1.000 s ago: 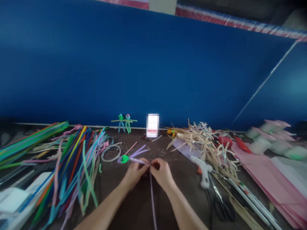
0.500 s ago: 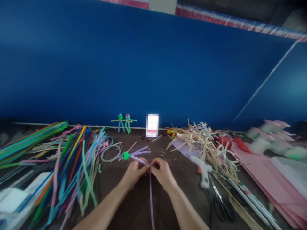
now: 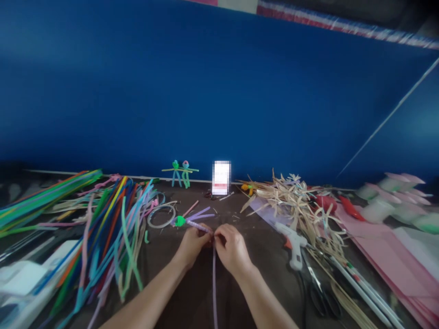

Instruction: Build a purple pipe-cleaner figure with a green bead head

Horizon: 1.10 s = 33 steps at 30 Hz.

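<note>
Near the middle of the dark table, my left hand point(image 3: 196, 241) pinches a pipe-cleaner figure with a green head point(image 3: 179, 221) and a purple wrapped stem point(image 3: 199, 226). Loose purple ends point(image 3: 200, 215) and one pink end point(image 3: 191, 208) stick out beside the head. My right hand point(image 3: 231, 244) is closed at the stem's lower end, its fingertips against those of my left. From between the fingertips a long purple pipe cleaner point(image 3: 214, 288) hangs toward me. My fingers hide the exact spot where strand and stem meet.
Loose pipe cleaners point(image 3: 103, 228) are heaped at left beside a grey ring point(image 3: 161, 215). Two small pipe-cleaner figures point(image 3: 180, 173) and a bright blurred screen point(image 3: 221, 178) stand at the back. At right lie a glue gun point(image 3: 293, 244), scissors point(image 3: 318, 288), dried strips point(image 3: 291, 196) and pink sheets point(image 3: 373, 256).
My right hand has turned slightly, its back showing more, still at the joint with my left. The whole view has shifted a little.
</note>
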Each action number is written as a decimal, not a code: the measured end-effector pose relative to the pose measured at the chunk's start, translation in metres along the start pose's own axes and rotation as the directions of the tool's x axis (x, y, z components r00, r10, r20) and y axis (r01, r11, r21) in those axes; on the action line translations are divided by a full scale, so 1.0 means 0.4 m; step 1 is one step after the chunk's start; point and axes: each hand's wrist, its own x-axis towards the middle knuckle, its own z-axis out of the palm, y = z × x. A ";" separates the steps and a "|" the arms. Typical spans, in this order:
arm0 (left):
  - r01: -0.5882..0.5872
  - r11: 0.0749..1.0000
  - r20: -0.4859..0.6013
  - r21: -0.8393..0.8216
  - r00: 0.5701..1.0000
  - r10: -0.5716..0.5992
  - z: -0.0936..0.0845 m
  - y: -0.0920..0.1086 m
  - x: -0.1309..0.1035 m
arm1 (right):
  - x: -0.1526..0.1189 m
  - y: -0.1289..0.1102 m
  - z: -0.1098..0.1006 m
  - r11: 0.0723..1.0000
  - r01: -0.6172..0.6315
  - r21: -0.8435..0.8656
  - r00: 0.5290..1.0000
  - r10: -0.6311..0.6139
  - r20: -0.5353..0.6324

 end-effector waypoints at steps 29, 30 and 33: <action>0.119 0.969 -0.004 -0.218 0.992 -0.123 0.000 0.028 -0.005 | -0.014 -0.001 -0.011 0.998 0.061 -0.018 0.998 -0.061 0.027; 0.115 0.970 0.000 -0.216 0.993 -0.118 -0.001 0.026 -0.005 | -0.014 -0.002 -0.011 0.998 0.059 -0.014 0.998 -0.059 0.026; 0.111 0.972 -0.005 -0.208 0.993 -0.114 -0.002 0.025 -0.004 | -0.015 -0.001 -0.009 0.999 0.032 -0.014 0.999 -0.032 0.028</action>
